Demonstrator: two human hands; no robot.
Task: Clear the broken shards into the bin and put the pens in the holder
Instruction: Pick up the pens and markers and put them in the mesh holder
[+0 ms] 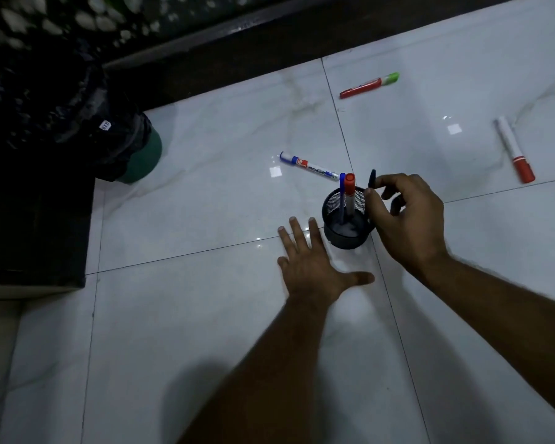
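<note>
We see a white tiled floor point(205, 315) w/ a black mesh holder point(347, 233) standing upright near the middle. 2 pens already stand in it: a blue pen point(342, 195) and, touching it on the right, a red-capped marker point(350, 193). Our right hand point(407, 219) is just beside the holder's right rim, thumb & forefinger pinched on a dark pen point(372, 179) that pokes up above the fingertips; other fingers loosely curled. Our left hand point(311, 267) is spread wide, palm down, fingers splayed, gripping nothing, low over the floor just left of the holder; can't tell if it touches the tile. 3 pens lie loose: a blue-capped whiteboard marker point(308, 165) just behind the holder, a red pen w/ green end point(369, 85) farther back, a white marker w/ red cap point(515, 149) well apart at right. The bin point(141, 155), green w/ a black bag liner point(61, 100), sits far left. Shards: can't make any out.
</note>
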